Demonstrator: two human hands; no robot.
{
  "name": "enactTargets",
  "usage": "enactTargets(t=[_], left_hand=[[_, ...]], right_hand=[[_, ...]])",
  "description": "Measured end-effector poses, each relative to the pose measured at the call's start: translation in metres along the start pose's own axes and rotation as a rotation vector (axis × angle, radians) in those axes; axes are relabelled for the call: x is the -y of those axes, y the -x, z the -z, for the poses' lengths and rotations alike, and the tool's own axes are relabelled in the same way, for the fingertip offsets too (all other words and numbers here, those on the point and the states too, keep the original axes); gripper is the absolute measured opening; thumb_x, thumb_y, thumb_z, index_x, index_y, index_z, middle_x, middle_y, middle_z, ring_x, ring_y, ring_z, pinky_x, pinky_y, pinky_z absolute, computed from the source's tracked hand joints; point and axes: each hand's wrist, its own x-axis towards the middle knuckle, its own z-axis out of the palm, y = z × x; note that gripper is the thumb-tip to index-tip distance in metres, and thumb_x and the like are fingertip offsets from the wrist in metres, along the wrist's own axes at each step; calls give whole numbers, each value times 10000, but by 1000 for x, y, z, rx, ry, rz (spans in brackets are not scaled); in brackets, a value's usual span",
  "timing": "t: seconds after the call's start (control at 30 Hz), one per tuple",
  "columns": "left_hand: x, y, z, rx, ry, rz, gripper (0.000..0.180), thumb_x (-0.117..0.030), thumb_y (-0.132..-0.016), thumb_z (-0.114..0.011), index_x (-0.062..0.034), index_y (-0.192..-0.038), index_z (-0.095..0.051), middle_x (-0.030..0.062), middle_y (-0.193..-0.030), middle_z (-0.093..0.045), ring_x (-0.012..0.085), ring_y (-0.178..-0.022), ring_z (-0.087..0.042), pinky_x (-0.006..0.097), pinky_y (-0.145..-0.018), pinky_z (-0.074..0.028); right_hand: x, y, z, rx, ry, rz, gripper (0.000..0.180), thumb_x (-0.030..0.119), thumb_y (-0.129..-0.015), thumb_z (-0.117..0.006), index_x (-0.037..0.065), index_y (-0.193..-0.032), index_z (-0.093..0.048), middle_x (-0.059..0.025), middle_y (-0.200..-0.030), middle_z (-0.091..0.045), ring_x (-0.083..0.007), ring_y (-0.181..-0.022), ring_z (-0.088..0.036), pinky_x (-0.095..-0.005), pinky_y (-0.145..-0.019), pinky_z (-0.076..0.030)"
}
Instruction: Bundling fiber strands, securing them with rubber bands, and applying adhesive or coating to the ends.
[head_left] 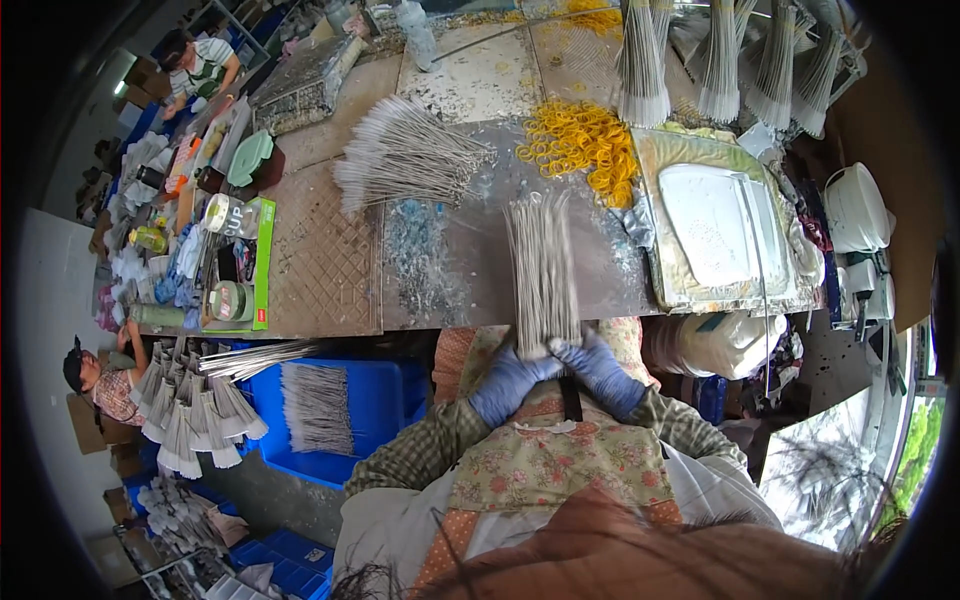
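Head view showed one bundle of thin grey sticks (541,270) standing just below the centre of the frame, its lower end gripped by two blue-gloved hands. The left hand (507,380) closed around the bundle's base from the left, and the right hand (600,372) closed around it from the right, the two gloves nearly touching beneath it. The sticks were slightly blurred at their top.

Above the bundle, on the worn table (330,270), one fanned heap of similar sticks (405,155) lay left of centre, and a pile of yellow rubber bands (582,140) lay right of centre. To the right sat one white tray (715,225). Along the top edge hung at least four bunches of sticks (720,60). At lower left, one blue bin (375,400) held another bunch. Two other people worked at the left edge, one in the upper left (200,65) and one at mid-left (100,375).
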Motion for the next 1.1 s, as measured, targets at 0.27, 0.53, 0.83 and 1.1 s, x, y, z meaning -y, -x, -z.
enactTargets(t=[0.27, 0.53, 0.83, 1.1], left_hand=[[38, -4, 3, 194, 816, -94, 300, -126, -946, -568, 21, -1208, -557, 55, -1116, -629, 151, -1055, -583, 289, -926, -479], [8, -13, 2, -41, 288, 298, 304, -72, -888, -619, 15, -1178, -594, 96, -1145, -638, 184, -1031, -615, 294, -918, -501], [14, -23, 17, -93, 338, 355, 461, 30, -802, -665, 7, -1242, -529, 87, -1110, -642, 179, -951, -643, 305, -834, -555], [34, -22, 4, -183, 229, 314, 404, 4, -819, -659, 17, -1205, -542, 61, -1017, -642, 157, -948, -618, 282, -832, -529]], right_hand=[[-33, -12, 9, 371, -771, 196, 490, 169, -877, -702, -44, -1227, -431, -127, -1044, -655, -188, -922, -642, -273, -815, -525], [-9, 4, 13, 18, -59, 63, 745, 182, -802, -790, -70, -1306, -303, -119, -1168, -570, -151, -1030, -575, -264, -907, -477], [0, -7, 22, 26, -165, -86, 645, 49, -794, -758, -3, -1312, -377, -89, -981, -666, -171, -866, -665, -275, -753, -556], [-22, -18, 4, -19, -253, -40, 367, 100, -765, -793, 20, -1055, -580, -36, -807, -643, -127, -632, -587, -250, -547, -476]])
